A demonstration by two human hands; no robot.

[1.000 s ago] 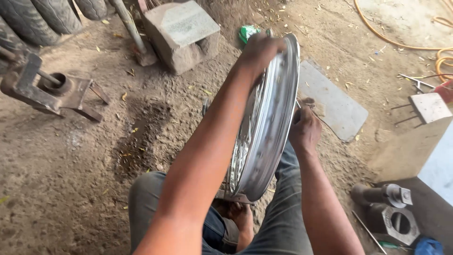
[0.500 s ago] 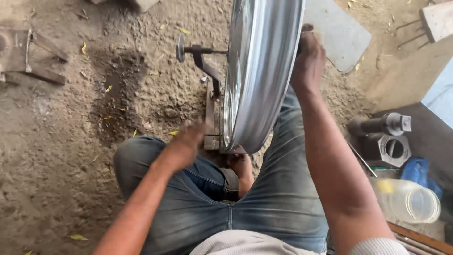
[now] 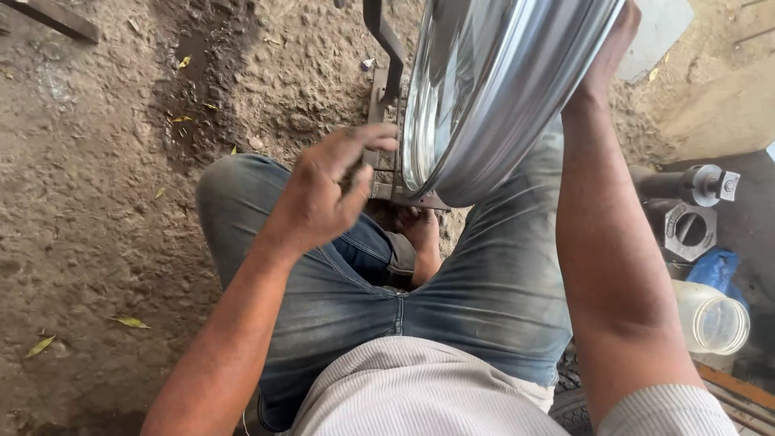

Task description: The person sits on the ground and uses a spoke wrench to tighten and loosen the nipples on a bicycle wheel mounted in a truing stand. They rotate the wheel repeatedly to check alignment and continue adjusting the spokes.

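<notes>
A shiny chrome wheel rim (image 3: 492,89) stands upright on edge in a dark metal stand (image 3: 386,97) on the dirt, between my knees. My right hand (image 3: 609,56) grips the rim's far right edge near the top of the view. My left hand (image 3: 327,190) hovers low beside the rim's left face, fingers curled and pinched at the base of the stand, where it seems to touch a small part I cannot make out. My legs in blue jeans (image 3: 484,282) fill the middle, and a bare foot (image 3: 420,238) shows under the rim.
Packed dirt with scattered leaves lies to the left. A clear plastic jar (image 3: 710,316), a blue object (image 3: 717,266), a large hex nut (image 3: 684,230) and a metal cylinder tool (image 3: 686,184) sit at the right. A flat grey slab (image 3: 662,32) lies beyond the rim.
My left hand came off the rim's top and dropped to the base of the stand. My view moved closer and lower. My right hand stayed on the rim.
</notes>
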